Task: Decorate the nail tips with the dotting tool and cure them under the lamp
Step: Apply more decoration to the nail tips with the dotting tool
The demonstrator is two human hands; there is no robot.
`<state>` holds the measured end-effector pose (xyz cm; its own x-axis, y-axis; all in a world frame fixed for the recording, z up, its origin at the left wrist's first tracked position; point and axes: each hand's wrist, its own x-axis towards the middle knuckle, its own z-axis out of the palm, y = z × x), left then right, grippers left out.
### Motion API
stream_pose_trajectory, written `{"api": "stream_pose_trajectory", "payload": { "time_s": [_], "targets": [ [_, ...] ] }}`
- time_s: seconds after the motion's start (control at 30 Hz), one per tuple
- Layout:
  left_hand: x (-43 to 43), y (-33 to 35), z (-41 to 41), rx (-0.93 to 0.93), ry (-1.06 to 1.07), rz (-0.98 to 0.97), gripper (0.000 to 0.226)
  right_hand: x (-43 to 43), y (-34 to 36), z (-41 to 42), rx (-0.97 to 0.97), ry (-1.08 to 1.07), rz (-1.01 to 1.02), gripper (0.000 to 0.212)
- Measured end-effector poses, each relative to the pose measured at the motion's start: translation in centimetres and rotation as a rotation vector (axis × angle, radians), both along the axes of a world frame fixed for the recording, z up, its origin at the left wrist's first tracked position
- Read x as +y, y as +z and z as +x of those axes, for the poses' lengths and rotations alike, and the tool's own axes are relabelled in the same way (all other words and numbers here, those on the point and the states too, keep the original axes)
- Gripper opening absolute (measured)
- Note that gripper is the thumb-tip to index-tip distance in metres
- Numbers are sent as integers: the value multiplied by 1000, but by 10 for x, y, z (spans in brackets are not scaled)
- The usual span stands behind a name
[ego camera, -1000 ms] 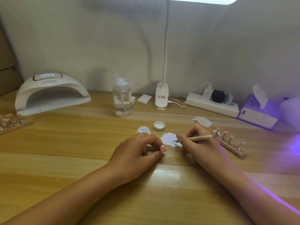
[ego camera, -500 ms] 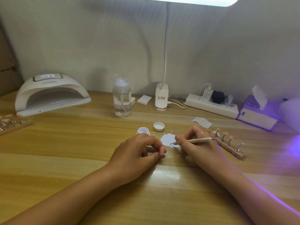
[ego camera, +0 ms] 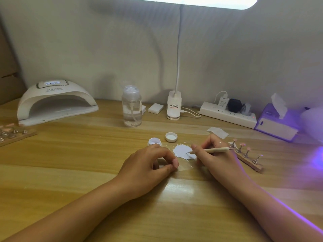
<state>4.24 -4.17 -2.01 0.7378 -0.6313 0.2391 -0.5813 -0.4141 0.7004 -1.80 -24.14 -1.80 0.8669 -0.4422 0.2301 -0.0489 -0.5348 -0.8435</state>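
At nine o'clock on the worktop [ego camera: 70,154] lies a wooden rack [ego camera: 15,135], with the white curing lamp [ego camera: 56,102] at ten and a clear pump bottle [ego camera: 131,107] at eleven. In the centre the left hand [ego camera: 148,170] rests with its fingers curled toward the thumb; I cannot tell if it holds anything. Its knuckles partly hide an open jar [ego camera: 154,142], whose lid [ego camera: 171,137] is just beside it. The right hand [ego camera: 216,159] pinches the dotting tool [ego camera: 209,150], tip in a white paint patch [ego camera: 182,151]. The nail tips [ego camera: 248,152] stand at its three o'clock, with a power strip [ego camera: 227,115] and tissue box [ego camera: 276,124] at two.
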Motion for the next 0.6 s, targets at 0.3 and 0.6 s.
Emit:
{"api": "stream_pose_trajectory", "payload": {
  "time_s": [0.3,0.6],
  "targets": [
    [0,-1,1,-9,-6,-16,12,0,0,0,-107,-10,57,28],
    [0,-1,1,-34,-3,-18,10,15,14,-5,-200,99,449,28]
  ]
}}
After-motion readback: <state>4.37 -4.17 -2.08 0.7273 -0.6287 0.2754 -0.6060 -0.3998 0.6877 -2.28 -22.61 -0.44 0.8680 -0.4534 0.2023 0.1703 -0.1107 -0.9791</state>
